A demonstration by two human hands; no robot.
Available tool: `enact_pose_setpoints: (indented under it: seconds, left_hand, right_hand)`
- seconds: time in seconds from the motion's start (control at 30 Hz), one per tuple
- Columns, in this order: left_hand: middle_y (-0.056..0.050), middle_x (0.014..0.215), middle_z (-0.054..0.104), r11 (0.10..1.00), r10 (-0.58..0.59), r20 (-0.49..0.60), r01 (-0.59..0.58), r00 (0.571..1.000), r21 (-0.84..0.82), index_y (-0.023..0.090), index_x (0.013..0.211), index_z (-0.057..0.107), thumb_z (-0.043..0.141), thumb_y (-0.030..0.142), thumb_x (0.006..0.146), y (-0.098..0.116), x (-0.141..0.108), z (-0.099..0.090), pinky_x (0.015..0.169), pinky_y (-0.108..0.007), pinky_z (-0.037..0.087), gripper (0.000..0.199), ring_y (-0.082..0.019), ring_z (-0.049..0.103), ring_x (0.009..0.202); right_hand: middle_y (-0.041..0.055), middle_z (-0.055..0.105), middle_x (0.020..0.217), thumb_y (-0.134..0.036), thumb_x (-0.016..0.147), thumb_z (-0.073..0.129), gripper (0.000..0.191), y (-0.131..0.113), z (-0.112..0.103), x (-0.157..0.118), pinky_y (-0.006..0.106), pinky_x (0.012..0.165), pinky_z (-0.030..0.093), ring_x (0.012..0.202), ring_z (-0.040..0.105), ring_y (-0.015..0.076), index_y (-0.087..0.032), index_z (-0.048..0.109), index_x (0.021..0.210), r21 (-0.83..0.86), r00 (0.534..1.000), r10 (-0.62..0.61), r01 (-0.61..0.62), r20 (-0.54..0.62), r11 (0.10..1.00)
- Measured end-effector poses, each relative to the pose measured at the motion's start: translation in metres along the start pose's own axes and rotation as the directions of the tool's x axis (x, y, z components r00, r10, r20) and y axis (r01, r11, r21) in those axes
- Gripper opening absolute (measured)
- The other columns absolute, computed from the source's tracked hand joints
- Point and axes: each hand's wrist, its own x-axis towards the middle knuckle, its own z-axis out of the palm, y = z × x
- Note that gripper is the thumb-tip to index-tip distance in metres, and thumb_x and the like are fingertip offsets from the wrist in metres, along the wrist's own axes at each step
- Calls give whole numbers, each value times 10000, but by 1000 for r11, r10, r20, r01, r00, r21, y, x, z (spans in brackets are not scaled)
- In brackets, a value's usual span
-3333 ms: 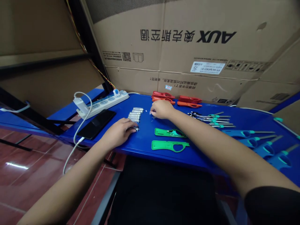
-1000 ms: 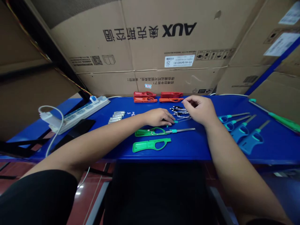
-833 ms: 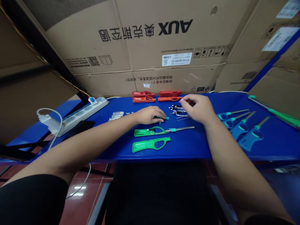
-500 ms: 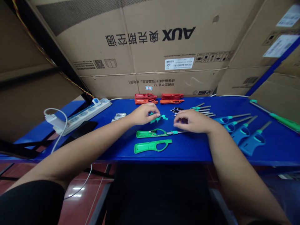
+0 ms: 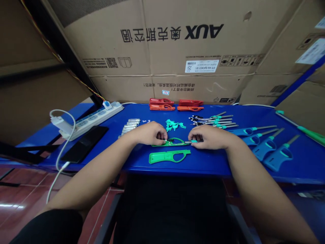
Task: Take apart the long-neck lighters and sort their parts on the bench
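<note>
Two hands rest at a blue metal table (image 5: pixel 203 171), seen from a head-worn camera. The left hand (image 5: pixel 148 133) and right hand (image 5: pixel 212 137) lie side by side, palms down, with the fingers curled and drawn together rather than spread. Directly beneath and between them, flat on the table, lies a green lighter shell (image 5: pixel 177 143) with a looped opening, and a thin wire runs along it. A steel nozzle tube (image 5: pixel 193 141) extends rightward from the shell through a teal collar. The left fingertips pinch the shell beside the loop, and the right fingertips pinch the tube near the collar; the fingers partly hide the exact contact. Just below the hands lies a second green shell (image 5: pixel 169 156). Above them is a cluster of small teal plastic parts (image 5: pixel 174 125), with metal cylinders (image 5: pixel 130 127) to the left. Red-orange shells (image 5: pixel 161 104), teal-collared metal rods (image 5: pixel 215 121) and blue lighters (image 5: pixel 276 156) lie farther off. A power strip (image 5: pixel 87 121) and a phone (image 5: pixel 85 144) lie at the table's left.
</note>
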Motion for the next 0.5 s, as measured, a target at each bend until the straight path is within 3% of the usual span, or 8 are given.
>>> enact_pose_setpoints:
  seconds: [0.1,0.23,0.37,0.5]
  left_hand:
    - [-27,830,691,1000,26,-55,-26,998,8,157,915,739,698,226,779,0,0,0,648,-204,506,158,-112,639,679]
    - [-22,817,692,1000,2,-70,-3,998,-19,155,883,724,691,205,776,0,1,1,650,-204,494,123,-108,633,674]
    - [-1,761,675,998,-58,-14,58,998,-4,159,870,706,707,231,768,1,3,4,611,-206,458,125,-109,614,648]
    - [-15,807,671,1000,-23,-27,23,999,8,159,872,705,698,255,781,4,5,6,630,-219,468,133,-117,616,679]
  right_hand:
    - [39,706,920,-251,817,621,203,-1,-1,0,287,697,460,760,618,166,-208,725,986,1,995,-74,74,-62,997]
    - [49,696,938,-254,837,609,172,-1,-2,0,301,755,471,809,618,173,-196,708,965,-35,961,-155,151,-229,988]
    - [32,656,841,-249,835,616,146,-2,-1,0,281,672,464,718,589,151,-194,703,940,-35,912,-168,168,-374,985]
    - [29,641,827,-245,835,619,148,-2,0,-1,270,610,456,652,562,133,-192,708,942,-23,852,-150,160,-502,987]
